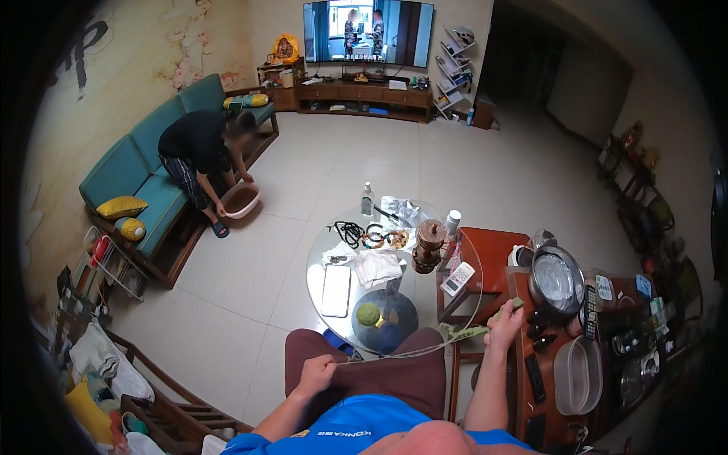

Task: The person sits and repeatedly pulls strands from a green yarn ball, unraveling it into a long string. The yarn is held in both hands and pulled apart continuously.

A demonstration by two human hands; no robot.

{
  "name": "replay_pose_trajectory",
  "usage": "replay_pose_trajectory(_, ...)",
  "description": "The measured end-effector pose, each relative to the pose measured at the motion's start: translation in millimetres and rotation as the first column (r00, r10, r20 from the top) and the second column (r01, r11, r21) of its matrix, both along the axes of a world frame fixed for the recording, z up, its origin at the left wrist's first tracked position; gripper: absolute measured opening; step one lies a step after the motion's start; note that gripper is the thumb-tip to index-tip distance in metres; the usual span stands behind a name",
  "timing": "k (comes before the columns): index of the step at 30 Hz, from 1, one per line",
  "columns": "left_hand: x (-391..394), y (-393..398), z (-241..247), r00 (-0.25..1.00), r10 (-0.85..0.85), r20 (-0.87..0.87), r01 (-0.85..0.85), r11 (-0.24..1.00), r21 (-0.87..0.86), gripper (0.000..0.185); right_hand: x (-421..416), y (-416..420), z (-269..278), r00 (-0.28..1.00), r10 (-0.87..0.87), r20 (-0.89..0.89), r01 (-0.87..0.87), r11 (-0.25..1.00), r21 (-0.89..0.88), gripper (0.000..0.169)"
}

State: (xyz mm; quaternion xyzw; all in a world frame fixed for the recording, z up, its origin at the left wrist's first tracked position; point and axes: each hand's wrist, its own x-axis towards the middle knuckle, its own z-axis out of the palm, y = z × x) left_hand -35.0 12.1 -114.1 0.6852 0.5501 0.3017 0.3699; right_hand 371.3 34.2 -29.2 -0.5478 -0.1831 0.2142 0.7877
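My left hand is closed over my lap, gripping the end of some thin pale cords. The cords stretch across my thighs to a green knotted or braided strip on the right. My right hand is raised beside the side table, shut on the green strip, with one end poking out above the fingers. Before me stands a round glass table. Near its front edge shows a round green ball, left of the right hand. A smartphone with a bright screen lies behind it.
Bead bracelets, folded tissue, a carved wooden jar and a white remote lie on the glass. At right, a side table holds a steel basin and plastic tub. Another person bends over a washbasin.
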Motion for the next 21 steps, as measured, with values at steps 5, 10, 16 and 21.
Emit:
replay_pose_trajectory(5,-17,7,4,0.940,-0.144,-0.310,0.157,0.987,0.019,0.023,6,0,10,0.998,0.062,-0.020,-0.059,0.989,0.133,0.015)
replay_pose_trajectory(10,-24,13,-6,0.874,-0.180,-0.451,0.191,0.981,-0.020,0.024,4,0,33,0.997,0.071,-0.003,-0.068,0.974,0.214,0.012)
replay_pose_trajectory(16,-50,16,-23,0.858,-0.081,-0.507,0.109,0.994,0.026,0.023,22,2,59,0.998,0.055,0.004,-0.054,0.960,0.276,0.015)
replay_pose_trajectory(21,-60,22,-22,0.856,-0.088,-0.510,0.129,0.991,0.045,0.024,20,-2,82,0.997,0.067,0.034,-0.074,0.949,0.305,0.017)
